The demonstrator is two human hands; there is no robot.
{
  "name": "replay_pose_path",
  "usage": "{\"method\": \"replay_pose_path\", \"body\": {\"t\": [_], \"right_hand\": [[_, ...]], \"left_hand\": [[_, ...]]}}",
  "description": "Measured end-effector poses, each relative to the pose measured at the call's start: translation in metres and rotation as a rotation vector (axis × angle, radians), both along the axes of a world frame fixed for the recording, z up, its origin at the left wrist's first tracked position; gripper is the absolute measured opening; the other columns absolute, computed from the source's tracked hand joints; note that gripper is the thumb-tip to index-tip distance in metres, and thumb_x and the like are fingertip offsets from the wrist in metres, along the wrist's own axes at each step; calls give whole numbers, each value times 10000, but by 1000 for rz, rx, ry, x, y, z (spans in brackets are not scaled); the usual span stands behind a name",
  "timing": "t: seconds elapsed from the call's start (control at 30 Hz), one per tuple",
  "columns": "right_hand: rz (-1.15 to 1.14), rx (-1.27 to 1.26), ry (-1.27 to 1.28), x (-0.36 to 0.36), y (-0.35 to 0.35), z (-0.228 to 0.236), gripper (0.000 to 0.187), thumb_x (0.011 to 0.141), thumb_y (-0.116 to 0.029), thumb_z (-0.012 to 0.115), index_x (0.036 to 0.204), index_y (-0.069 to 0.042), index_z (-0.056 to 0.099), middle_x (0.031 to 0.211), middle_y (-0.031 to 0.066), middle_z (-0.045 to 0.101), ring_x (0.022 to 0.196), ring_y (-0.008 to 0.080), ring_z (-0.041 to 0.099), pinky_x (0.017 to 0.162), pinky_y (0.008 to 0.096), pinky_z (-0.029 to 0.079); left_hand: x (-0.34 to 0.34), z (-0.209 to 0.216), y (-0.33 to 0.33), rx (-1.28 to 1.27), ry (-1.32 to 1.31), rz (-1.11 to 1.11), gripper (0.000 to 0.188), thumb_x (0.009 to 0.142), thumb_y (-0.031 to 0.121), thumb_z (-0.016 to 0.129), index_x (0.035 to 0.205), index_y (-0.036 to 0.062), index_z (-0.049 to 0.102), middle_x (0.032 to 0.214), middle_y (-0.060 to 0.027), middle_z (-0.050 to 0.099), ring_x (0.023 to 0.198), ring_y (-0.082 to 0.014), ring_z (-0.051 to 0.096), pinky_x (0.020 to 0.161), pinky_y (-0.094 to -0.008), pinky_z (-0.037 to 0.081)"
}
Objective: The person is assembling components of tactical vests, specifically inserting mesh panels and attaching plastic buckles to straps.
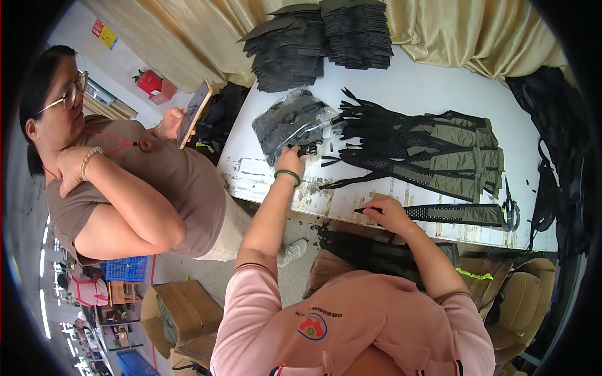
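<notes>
My left hand [290,158], with a green bangle on its wrist, reaches to the lower edge of a clear plastic bag [285,125] full of black pieces. Its fingers are curled around something small and dark there, which I cannot make out. Near the table's front edge my right hand [387,214] pinches the pointed black end of a strap [456,214]. That strap is black mesh with an olive fabric part, and it lies along the edge. Beyond it, several similar olive and black straps [461,156] are fanned out in a pile, their thin black ends pointing left.
Tall stacks of black pieces [356,34] stand at the back of the white table [251,178]. Black straps [555,156] hang at the right. A person [150,169] stands at the left with a phone [194,116]. Cardboard boxes [188,313] are on the floor.
</notes>
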State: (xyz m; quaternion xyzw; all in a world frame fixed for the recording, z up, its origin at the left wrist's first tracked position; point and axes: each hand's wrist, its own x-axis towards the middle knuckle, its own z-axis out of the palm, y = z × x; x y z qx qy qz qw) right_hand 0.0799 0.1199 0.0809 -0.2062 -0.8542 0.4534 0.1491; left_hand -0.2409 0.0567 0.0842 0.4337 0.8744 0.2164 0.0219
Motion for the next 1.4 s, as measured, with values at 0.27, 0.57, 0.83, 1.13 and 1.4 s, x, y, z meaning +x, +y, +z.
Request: {"method": "replay_pose_path", "body": {"t": [0.27, 0.57, 0.83, 1.13, 1.4], "right_hand": [[7, 18, -60, -1, 0, 3, 141, 787, -194, 657, 889, -101, 689, 795, 99, 625, 748, 300, 594, 665, 358, 466], [-30, 125, -97, -8, -7, 5, 128, 748, -173, 626, 819, -68, 637, 784, 119, 633, 740, 318, 603, 667, 393, 476], [-125, -478, -8, -6, 8, -9, 146, 833, -133, 635, 913, -11, 653, 697, 22, 613, 615, 83, 531, 575, 247, 445], [-73, -861, 172, -7, -2, 49, 111, 839, -115, 631, 872, -9, 630, 721, 0, 580, 620, 74, 518, 560, 210, 406], [-151, -1022, 246, 7, -3, 49, 107, 826, -111, 603, 827, -5, 613, 686, 11, 558, 605, 86, 500, 575, 231, 399]], "left_hand": [[7, 5, 12, -153, -86, 136, 439, 793, 459, 629, 1050, 103, 642, 1104, -183, 548, 977, -352, 577, 842, -420, 463], [3, -4, 7, -48, -119, 124, 314, 794, 335, 661, 1004, 102, 653, 1132, -144, 526, 935, -324, 598, 798, -433, 481], [51, 20, -4, 554, -523, -140, 101, 800, 100, 672, 841, 16, 631, 755, -83, 627, 638, -166, 630, 557, -266, 484], [159, 26, -35, 631, -1167, -312, 146, 822, -44, 619, 944, 22, 575, 755, 7, 591, 693, -47, 562, 604, -166, 435], [180, 17, -40, 679, -1194, -431, 208, 833, -104, 564, 1014, -1, 554, 875, -21, 610, 764, -58, 568, 694, -178, 456]]}}
